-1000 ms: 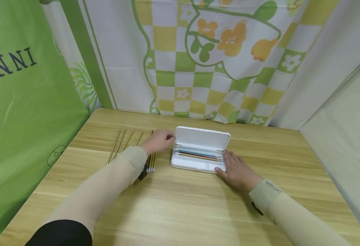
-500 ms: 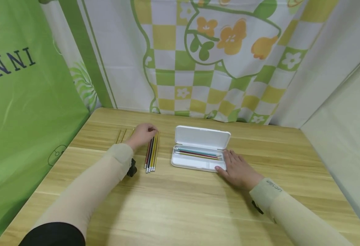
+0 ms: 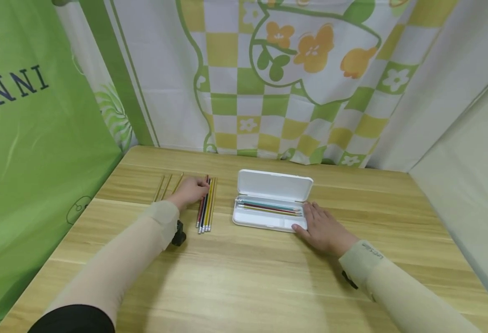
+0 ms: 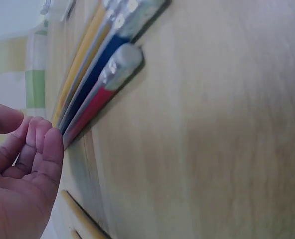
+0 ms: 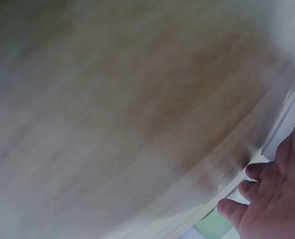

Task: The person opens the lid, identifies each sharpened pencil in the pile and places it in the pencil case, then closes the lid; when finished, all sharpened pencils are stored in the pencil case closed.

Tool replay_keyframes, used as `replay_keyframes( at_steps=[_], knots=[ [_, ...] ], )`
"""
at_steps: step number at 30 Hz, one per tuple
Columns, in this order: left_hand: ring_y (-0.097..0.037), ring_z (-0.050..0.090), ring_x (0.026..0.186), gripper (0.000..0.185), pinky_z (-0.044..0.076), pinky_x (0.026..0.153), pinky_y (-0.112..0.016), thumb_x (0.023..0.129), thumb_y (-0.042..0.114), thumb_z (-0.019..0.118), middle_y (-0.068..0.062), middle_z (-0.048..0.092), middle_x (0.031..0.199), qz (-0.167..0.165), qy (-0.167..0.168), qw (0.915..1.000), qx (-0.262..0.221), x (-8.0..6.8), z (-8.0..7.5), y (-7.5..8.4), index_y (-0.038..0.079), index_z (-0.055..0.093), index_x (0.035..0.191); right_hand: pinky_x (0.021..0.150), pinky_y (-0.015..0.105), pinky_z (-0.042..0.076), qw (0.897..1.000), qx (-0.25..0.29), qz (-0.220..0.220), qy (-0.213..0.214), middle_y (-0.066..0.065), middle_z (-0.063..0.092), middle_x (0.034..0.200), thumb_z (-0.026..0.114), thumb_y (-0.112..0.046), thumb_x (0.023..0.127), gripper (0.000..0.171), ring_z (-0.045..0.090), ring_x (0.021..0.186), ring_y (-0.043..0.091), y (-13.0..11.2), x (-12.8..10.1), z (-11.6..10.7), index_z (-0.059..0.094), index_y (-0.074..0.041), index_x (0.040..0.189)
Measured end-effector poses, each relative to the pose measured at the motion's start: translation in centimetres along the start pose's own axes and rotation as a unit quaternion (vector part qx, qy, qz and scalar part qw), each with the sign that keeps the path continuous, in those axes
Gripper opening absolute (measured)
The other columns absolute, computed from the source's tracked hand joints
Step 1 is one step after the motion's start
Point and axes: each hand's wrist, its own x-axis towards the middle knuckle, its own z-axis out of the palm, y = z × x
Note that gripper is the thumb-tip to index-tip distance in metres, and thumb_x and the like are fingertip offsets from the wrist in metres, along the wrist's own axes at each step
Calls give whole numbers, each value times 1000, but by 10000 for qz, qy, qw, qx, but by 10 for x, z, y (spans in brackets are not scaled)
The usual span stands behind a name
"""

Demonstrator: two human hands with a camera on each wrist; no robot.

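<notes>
Red pencil (image 3: 202, 203) under my left hand (image 3: 189, 192), fingers curled, unclear if pinched; pinch mid-shaft; right hand (image 3: 320, 231) flat, steadying case (image 3: 268, 208) toward desk's far edge

Pencil case (image 3: 274, 186): showing plain white. Loose pencils (image 3: 206, 206): showing red, blue, yellow barrels. Thin sticks (image 3: 163, 185): showing golden-brown. Counter (image 3: 244, 277): showing pale wood grain. Backdrop curtain (image 3: 268, 92): being seen in green-yellow-white checks with orange flowers. Sleeves (image 3: 144, 240): showing beige.
</notes>
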Motion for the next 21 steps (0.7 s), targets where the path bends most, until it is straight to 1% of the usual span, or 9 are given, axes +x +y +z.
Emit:
replay_keyframes(
  at_steps=[4,7,9,11,13,15,17,20,21],
  knots=[
    [-22,63,94,32,56,85,-33,105,9,52,-21,65,119,109,-37,9998,-131,-2,5,3,-10,62,129,120,63,20,9999,-97,33,-31,40,20,160,39,-45,111,81,20,148,55,1,1,2,18,21,153],
    [-22,61,93,34,55,84,-32,102,4,50,-20,64,115,172,-136,9996,-149,-3,9,4,-11,61,130,121,62,19,10000,-84,39,-4,40,20,159,39,-45,111,81,20,148,55,1,1,2,17,21,153],
    [-22,59,89,33,53,79,-31,100,2,48,-19,64,111,256,-174,9994,174,-4,10,4,-11,63,126,121,62,19,10000,-34,19,14,40,20,159,39,-46,111,82,20,147,55,1,1,2,17,21,153],
    [-21,57,85,31,50,76,-31,98,2,48,-17,65,106,410,-173,9967,686,-4,10,6,-10,66,120,120,63,19,10000,-1,-2,20,40,20,159,38,-48,110,83,20,147,56,2,1,3,17,21,153],
    [-23,56,79,26,49,72,-34,98,4,48,-18,65,98,594,-213,9903,1239,-5,10,8,-9,68,109,120,63,20,10000,31,-2,26,40,20,159,39,-48,110,84,20,147,56,3,1,4,18,21,153],
    [-23,57,75,21,50,70,-35,97,5,49,-15,65,91,834,-193,9805,1767,-7,10,12,-5,67,99,120,63,19,10000,36,29,6,39,19,160,39,-48,110,84,19,148,55,4,2,5,17,20,153],
    [-24,58,74,18,53,70,-37,97,5,50,-15,64,88,883,-244,9748,2033,-7,9,15,-4,65,95,121,63,19,10000,-7,57,-7,39,19,160,38,-47,110,83,19,148,55,5,2,6,17,20,154],
    [-24,62,78,17,56,73,-37,97,5,52,-14,67,93,806,-227,9704,2267,-7,9,16,-4,66,99,121,62,19,10000,-45,73,-19,39,20,160,39,-46,111,82,20,148,55,4,3,6,17,20,154],
    [-24,62,78,17,56,72,-37,97,5,52,-14,67,94,787,-205,9695,2313,-7,9,15,-4,66,99,121,62,19,9999,-57,79,-27,39,20,160,39,-46,111,81,19,148,55,4,3,6,17,20,154]
  ],
)
